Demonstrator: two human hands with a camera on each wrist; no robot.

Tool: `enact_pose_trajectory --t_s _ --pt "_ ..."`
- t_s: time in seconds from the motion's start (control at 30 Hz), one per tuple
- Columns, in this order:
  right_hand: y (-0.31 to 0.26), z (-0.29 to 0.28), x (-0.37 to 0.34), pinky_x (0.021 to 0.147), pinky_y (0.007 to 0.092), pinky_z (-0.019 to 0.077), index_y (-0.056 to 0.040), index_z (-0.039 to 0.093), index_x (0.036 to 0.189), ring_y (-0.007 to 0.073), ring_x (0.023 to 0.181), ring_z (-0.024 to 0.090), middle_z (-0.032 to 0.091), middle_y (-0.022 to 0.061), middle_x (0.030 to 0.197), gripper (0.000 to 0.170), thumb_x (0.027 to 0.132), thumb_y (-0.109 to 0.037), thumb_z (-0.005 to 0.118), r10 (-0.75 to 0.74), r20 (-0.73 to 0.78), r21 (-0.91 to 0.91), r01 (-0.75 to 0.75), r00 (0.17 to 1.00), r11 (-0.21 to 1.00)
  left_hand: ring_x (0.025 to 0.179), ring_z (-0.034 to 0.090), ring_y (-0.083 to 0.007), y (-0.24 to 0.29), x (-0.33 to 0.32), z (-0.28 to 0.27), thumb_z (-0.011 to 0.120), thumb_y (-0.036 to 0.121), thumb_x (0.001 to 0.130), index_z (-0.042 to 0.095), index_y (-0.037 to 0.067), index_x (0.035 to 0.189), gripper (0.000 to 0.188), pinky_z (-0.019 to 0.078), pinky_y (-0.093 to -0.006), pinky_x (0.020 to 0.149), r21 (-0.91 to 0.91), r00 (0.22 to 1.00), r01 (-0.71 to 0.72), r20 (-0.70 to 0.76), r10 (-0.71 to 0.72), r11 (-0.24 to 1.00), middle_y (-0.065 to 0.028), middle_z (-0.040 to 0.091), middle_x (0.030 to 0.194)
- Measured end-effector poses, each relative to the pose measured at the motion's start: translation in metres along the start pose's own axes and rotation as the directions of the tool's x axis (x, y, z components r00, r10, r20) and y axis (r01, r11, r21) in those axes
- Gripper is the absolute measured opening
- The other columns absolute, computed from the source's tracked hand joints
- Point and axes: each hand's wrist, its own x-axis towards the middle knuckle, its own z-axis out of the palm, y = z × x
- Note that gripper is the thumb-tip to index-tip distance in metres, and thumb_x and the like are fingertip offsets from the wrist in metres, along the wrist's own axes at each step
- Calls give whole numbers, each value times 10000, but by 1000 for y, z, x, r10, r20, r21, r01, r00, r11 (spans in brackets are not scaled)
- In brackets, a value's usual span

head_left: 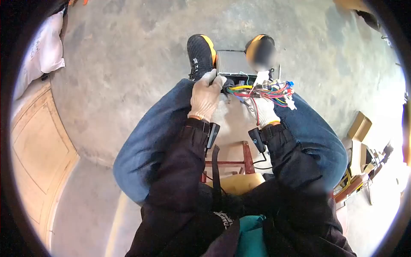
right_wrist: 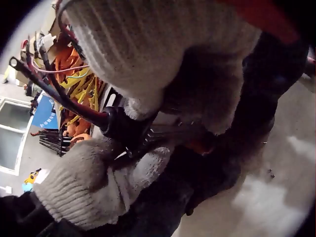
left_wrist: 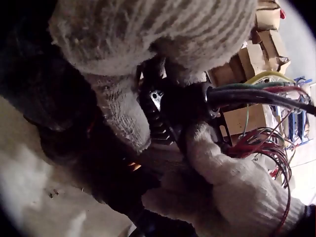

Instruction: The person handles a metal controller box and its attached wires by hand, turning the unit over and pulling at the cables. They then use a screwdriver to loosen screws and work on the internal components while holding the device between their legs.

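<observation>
A grey ribbed metal box (head_left: 231, 62) lies between the shoes, with a bundle of coloured wires (head_left: 274, 92) coming out of its near side. The gloved left hand (head_left: 204, 96) grips the box's near left corner, beside the black cable sleeve (left_wrist: 210, 98). Under the wires, the gloved right hand (head_left: 262, 109) holds the box's near right side; its fingers are partly hidden by wires. In the right wrist view both hands, the right (right_wrist: 163, 54) and the left (right_wrist: 94, 182), close round the finned box edge (right_wrist: 165, 136) from either side.
Black and orange shoes (head_left: 200, 53) stand on the concrete floor (head_left: 128, 51). Between the legs is a red frame (head_left: 247, 156). Cardboard boxes (head_left: 358, 126) and cables lie at the right. At the left are a white sack (head_left: 45, 49) and a wooden panel (head_left: 40, 154).
</observation>
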Motion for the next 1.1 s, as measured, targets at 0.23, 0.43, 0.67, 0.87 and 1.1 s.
enact_pose_trajectory --t_s 0.23,0.43,0.67,0.87,1.1 --pt "37 7 8 962 389 515 -7 408 1486 298 1148 618 589 208 1294 635 916 -128 659 -139 -7 -102 138 990 985 1189 689 -289 18 0 -8 629 277 992 633 -26 1361 477 495 -332 1028 24 998 53 44 -54 998 -224 700 1303" --pt "42 5 1 996 403 499 20 404 1474 326 1174 605 572 230 1301 622 938 -176 650 -224 -17 -276 211 974 938 1054 724 -291 24 5 -16 614 315 997 641 0 1348 473 529 -365 919 197 996 -26 93 8 980 -302 708 1122" --pt "9 17 6 1003 433 486 21 469 1422 383 1149 604 587 251 1272 574 982 -312 626 -167 -151 -444 84 974 892 951 714 -171 28 5 -15 665 253 989 621 -63 1345 478 569 -317 843 -3 978 123 172 -120 992 -201 752 1105" --pt "25 16 9 1006 442 496 25 534 1416 388 1167 629 631 257 1274 617 848 -93 744 -148 -186 -204 109 971 973 911 688 -140 21 9 -9 626 216 1013 598 -24 1401 457 566 -301 784 -159 982 38 191 -7 987 -130 750 1046" --pt "12 12 13 988 435 508 0 547 1404 368 1150 641 656 228 1249 687 799 -163 828 -122 -169 -165 94 978 982 763 583 -65 -1 15 -4 583 145 1023 544 63 1499 485 494 -231 629 -258 985 50 175 -4 965 -37 686 1065"
